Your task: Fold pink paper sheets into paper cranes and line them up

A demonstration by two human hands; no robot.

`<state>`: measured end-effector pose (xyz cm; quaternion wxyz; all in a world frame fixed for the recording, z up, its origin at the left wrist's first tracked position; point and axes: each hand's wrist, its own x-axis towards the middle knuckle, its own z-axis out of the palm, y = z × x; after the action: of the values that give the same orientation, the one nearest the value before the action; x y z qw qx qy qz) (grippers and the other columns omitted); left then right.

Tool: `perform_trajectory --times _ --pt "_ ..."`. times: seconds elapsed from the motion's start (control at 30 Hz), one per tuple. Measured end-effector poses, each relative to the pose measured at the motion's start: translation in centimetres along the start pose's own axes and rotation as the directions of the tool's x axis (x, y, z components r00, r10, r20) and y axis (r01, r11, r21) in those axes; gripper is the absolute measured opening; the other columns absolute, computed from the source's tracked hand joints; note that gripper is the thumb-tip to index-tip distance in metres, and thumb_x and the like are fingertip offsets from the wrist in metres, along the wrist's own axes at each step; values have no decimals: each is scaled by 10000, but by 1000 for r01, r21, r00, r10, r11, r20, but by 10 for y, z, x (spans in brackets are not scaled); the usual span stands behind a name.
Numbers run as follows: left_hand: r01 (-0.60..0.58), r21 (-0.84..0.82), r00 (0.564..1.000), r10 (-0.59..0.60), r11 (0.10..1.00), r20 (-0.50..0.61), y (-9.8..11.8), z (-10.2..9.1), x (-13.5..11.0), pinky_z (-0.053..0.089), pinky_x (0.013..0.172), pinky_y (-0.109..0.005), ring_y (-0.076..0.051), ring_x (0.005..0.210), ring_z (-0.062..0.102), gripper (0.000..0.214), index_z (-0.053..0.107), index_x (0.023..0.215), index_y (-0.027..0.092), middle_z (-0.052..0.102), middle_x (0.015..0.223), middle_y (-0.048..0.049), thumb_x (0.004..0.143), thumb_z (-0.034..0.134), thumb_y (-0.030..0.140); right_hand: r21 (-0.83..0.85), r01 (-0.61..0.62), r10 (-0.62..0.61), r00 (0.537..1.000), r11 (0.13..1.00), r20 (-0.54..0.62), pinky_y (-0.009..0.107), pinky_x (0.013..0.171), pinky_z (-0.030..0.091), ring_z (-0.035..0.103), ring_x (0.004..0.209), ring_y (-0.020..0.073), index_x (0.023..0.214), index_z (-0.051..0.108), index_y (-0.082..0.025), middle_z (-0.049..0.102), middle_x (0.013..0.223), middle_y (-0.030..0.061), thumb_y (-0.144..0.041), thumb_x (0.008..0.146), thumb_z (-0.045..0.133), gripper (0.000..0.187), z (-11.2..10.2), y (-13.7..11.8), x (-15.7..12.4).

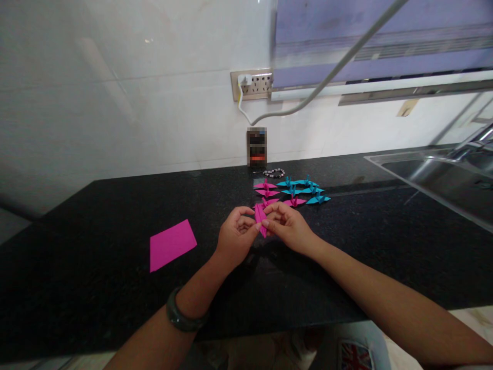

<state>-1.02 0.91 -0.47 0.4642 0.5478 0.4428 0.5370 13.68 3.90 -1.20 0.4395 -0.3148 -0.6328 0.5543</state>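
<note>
Between my two hands is a narrow piece of folded pink origami paper (261,220), held above the dark countertop. My left hand (238,234) pinches it from the left side, thumb near its lower part. From the right, my right hand (289,226) pinches it with thumb and forefinger. Just beyond my fingers stand several pink paper cranes (266,193) and several blue paper cranes (295,190) in short rows; the nearest pink one is partly hidden by the folded paper. Off to the left lies a flat stack of square pink paper (172,245).
The black stone countertop (115,216) meets a white tiled wall. A beaded bracelet (274,173) lies behind the cranes, near a blurred-out upright phone-like object (257,147). A cable (300,105) hangs from the wall socket (252,85). A metal sink (435,180) is at the right.
</note>
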Motion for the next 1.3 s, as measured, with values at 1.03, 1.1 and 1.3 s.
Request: perform_trajectory --times 1.03,1.1,1.3 --pt "-95 114 995 97 989 -11 4 -1 -2 446 621 -236 -123 648 571 54 618 707 157 623 695 -25 657 611 177 142 -50 41 997 989 64 207 486 441 520 501 72 846 467 -178 527 604 -51 -292 687 632 256 -4 -2 0" --pt "-80 67 997 81 995 -9 3 -1 -1 443 607 -225 -116 640 573 143 578 805 164 615 690 -12 667 608 184 171 -57 47 997 984 62 208 487 444 524 513 71 898 471 -177 546 648 -42 -282 647 669 336 -3 -1 1" --pt "95 -118 995 -91 989 41 0 -1 1 463 648 -256 -113 630 581 286 524 954 131 621 703 -22 691 593 221 168 -55 47 998 984 50 213 504 448 528 531 75 885 533 -156 568 654 -21 -291 646 667 306 -4 1 2"
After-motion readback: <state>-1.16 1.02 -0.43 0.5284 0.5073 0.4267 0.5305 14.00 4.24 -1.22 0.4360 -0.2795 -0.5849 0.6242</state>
